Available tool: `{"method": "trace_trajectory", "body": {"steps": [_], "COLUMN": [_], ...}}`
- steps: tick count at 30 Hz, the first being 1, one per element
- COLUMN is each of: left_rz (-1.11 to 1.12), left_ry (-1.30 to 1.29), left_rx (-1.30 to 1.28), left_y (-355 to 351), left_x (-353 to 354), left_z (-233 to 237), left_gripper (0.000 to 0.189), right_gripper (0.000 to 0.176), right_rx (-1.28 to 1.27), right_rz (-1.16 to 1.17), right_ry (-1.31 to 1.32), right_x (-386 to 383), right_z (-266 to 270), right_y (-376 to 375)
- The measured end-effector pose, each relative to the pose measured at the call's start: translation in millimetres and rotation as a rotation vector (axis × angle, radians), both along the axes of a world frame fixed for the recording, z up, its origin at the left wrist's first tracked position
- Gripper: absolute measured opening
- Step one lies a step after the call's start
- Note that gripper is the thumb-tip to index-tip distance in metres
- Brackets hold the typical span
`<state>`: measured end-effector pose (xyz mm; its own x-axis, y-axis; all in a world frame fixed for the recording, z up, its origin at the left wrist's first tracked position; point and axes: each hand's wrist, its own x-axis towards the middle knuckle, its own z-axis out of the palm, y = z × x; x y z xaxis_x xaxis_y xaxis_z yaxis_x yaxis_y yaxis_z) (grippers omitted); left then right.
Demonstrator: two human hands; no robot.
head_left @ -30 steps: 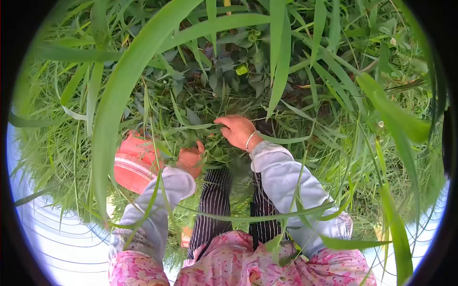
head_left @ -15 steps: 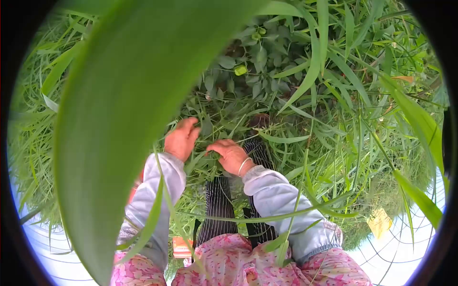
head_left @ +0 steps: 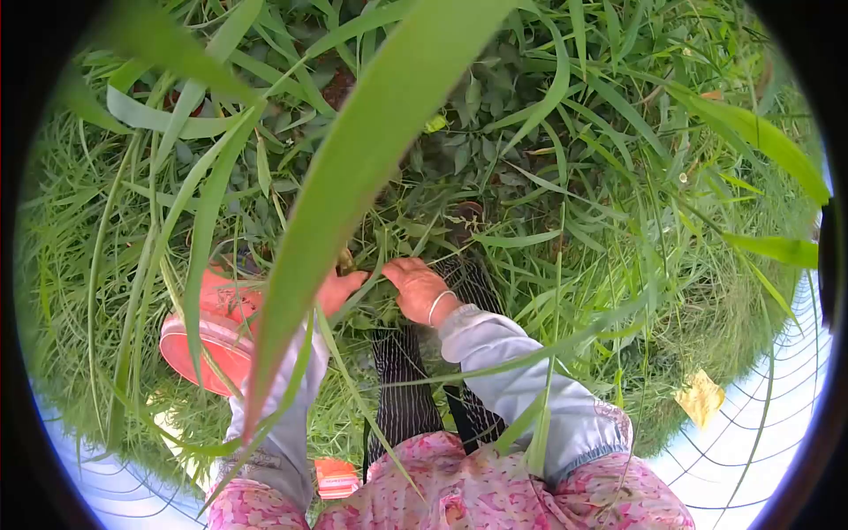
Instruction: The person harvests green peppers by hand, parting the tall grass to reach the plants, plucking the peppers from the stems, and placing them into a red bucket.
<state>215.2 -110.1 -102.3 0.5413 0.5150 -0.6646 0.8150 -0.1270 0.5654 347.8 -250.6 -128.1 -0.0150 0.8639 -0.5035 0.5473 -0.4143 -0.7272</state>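
Note:
My left hand (head_left: 335,293) reaches into the green plants, its thumb stretched to the right; a long leaf and stems hide most of its fingers, so its grip cannot be made out. Close beside it, my right hand (head_left: 415,288), with a white bangle (head_left: 436,306) at the wrist, has its fingers bent together among thin stems. Whatever lies under those fingertips is hidden. Leafy plants (head_left: 477,132) with a pale green pepper-like fruit (head_left: 435,124) grow just beyond the hands.
A broad grass blade (head_left: 371,150) crosses close to the camera. Left of my left arm sits a red bucket-like container (head_left: 208,349), partly behind stems. An orange-and-white packet (head_left: 336,479) lies near my lap, and a yellowish scrap (head_left: 700,399) at right. Tall grass surrounds my legs.
The broad blade has swung and now covers less, exposing the red container. My left hand has lowered slightly and its fingers are now mostly hidden. The right hand has shifted slightly left.

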Motion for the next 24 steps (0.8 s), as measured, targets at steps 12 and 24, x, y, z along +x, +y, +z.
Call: {"method": "trace_trajectory", "body": {"steps": [12, 24], "left_rz": [-0.668, -0.06], "left_ry": [-0.163, -0.047], "left_rx": [0.457, -0.068], "left_y": [-53.0, -34.6], "left_x": [-3.2, -0.4], "left_z": [46.5, 65.0], "left_gripper": [0.022, 0.026], "right_gripper": [0.029, 0.075], "right_rx": [-0.053, -0.071], "right_rz": [0.103, -0.178], "right_ry": [-0.011, 0.381], "right_x": [-22.7, -17.8], "right_z": [31.4, 25.5], "right_y": [2.0, -2.0]}}
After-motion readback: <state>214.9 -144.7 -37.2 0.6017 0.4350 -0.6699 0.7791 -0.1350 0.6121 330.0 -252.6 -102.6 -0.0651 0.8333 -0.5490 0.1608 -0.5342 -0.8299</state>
